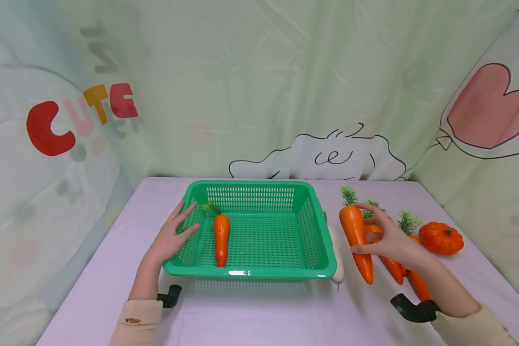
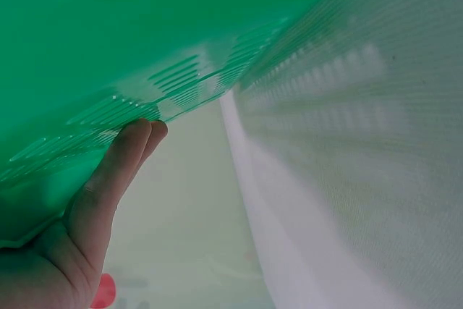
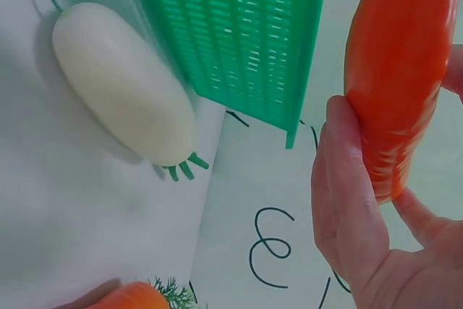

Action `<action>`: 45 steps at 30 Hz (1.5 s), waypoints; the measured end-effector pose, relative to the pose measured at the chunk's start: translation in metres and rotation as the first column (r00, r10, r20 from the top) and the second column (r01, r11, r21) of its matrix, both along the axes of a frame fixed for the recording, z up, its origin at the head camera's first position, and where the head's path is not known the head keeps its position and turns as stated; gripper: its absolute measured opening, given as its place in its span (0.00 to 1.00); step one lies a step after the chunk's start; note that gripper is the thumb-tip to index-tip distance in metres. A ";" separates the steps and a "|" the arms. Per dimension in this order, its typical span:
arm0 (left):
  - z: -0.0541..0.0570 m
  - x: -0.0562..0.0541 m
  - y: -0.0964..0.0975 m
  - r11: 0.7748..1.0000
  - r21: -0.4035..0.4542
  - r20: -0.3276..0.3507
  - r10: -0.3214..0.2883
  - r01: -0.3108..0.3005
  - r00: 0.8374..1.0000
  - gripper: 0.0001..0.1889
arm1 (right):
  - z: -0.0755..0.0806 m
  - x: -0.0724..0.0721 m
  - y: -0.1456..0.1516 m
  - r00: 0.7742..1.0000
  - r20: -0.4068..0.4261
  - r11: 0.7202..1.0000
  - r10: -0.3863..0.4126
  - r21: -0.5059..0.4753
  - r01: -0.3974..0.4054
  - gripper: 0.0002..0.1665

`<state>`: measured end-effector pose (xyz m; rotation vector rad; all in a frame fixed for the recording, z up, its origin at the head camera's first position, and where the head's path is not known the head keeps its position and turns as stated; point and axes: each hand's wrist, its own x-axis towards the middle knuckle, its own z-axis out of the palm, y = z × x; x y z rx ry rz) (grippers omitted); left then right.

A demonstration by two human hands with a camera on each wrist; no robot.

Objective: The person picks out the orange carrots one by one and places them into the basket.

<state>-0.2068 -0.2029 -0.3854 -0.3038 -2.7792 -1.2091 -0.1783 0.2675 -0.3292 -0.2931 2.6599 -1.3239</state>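
Observation:
A green plastic basket (image 1: 281, 273) with slotted walls stands in the middle of the table. My left hand (image 1: 173, 235) holds its left wall, thumb on the inner side; in the left wrist view, fingers (image 2: 116, 168) lie along the outside. Inside the basket, toward its left, lies one toy carrot (image 1: 221, 240) with a green top. My right hand (image 1: 385, 238) grips another carrot (image 1: 353, 223) between thumb and fingers, to the right of the basket, its leafy end pointing away. A white radish (image 3: 123, 81) lies against the basket's right side, partly hidden by it in the head view.
Several more carrots (image 1: 420, 287) lie beneath and beyond the right forearm, partly covered by it. An orange pumpkin (image 1: 441, 238) sits at the right of the lilac tabletop (image 1: 242, 317). A printed curtain (image 1: 225, 96) hangs behind the table and at both sides.

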 end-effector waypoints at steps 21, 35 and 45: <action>-0.002 -0.002 0.000 1.000 -0.002 -0.001 -0.006 0.006 1.000 0.32 | 0.009 -0.008 -0.013 1.000 0.012 0.999 0.014 -0.037 -0.014 0.55; -0.003 -0.002 0.000 1.000 0.001 -0.005 -0.007 0.007 1.000 0.32 | 0.020 -0.011 -0.023 0.998 0.018 0.994 0.059 -0.092 -0.058 0.55; -0.002 -0.002 -0.001 1.000 0.001 -0.002 -0.002 0.002 1.000 0.32 | 0.024 -0.015 -0.037 0.996 0.028 0.987 0.083 -0.137 -0.079 0.55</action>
